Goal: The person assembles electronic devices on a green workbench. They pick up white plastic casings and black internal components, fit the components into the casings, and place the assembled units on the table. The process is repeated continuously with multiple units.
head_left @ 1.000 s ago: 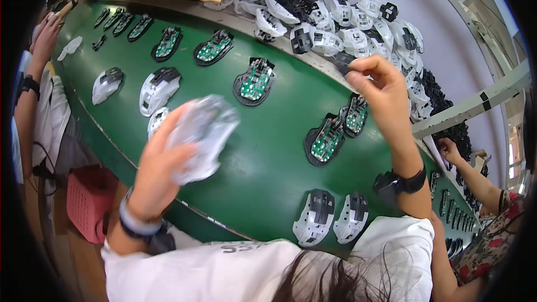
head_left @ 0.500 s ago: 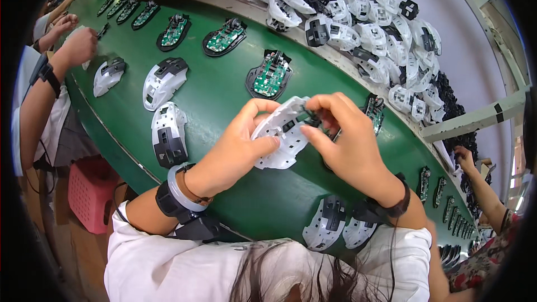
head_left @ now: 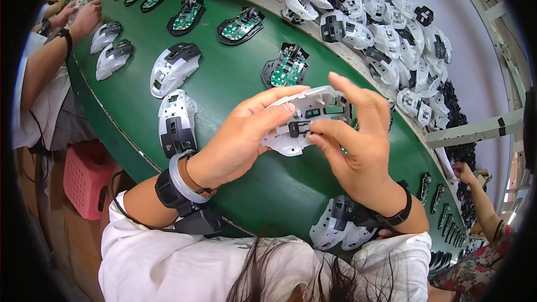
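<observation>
My left hand (head_left: 238, 134) grips a white computer mouse top shell (head_left: 288, 144) by its left end, thumb along the rim. The shell's hollow inner side, with its ribs and cut-outs, faces up. Against its middle lies a small black plastic piece (head_left: 297, 129), which my right hand (head_left: 358, 151) pinches between thumb and forefinger; its other fingers are raised. Just beyond the shell, a black mouse base with a green circuit board (head_left: 288, 67) rests on the table. Another board is partly hidden behind my right hand.
On the green table (head_left: 246, 184) lie more bases with boards (head_left: 240, 27) and white-and-black shells (head_left: 176, 67). Many shells (head_left: 386, 39) are heaped on the far-right ledge. Co-workers' hands (head_left: 84, 19) are at the left, and another person's arm (head_left: 481, 190) is at the right.
The shell has turned so its inside shows more. My right fingers have moved from its far edge to the black piece at its middle. Another shell now lies near the left co-worker.
</observation>
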`<state>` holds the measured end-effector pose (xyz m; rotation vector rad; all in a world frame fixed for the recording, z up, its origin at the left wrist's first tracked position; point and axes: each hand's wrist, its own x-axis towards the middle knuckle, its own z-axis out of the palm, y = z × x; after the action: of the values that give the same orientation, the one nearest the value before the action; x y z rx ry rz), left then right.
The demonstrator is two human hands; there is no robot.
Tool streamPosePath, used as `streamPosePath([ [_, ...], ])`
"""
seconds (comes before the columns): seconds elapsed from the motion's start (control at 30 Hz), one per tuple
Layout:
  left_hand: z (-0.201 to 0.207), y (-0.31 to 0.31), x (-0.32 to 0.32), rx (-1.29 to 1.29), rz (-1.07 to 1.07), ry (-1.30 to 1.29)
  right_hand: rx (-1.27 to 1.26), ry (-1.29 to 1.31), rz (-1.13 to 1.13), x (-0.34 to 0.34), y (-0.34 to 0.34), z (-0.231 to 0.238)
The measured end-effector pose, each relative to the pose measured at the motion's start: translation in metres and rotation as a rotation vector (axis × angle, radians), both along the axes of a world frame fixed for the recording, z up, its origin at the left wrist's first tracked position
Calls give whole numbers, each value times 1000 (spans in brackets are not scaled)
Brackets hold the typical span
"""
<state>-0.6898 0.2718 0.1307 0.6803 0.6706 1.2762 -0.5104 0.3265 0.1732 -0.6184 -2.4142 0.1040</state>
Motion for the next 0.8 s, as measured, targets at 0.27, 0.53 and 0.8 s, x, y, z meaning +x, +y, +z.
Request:
streamPosePath([
  [0.27, 6, -3, -1, 29, 16, 104, 114, -106, -28, -5, 6, -1],
  [0.53, 10, -10, 3, 135, 125, 285, 122, -122, 25, -8, 4, 2],
  [0.8, 13, -12, 6, 139, 131, 352, 178, -151, -11, -4, -3, 4],
])
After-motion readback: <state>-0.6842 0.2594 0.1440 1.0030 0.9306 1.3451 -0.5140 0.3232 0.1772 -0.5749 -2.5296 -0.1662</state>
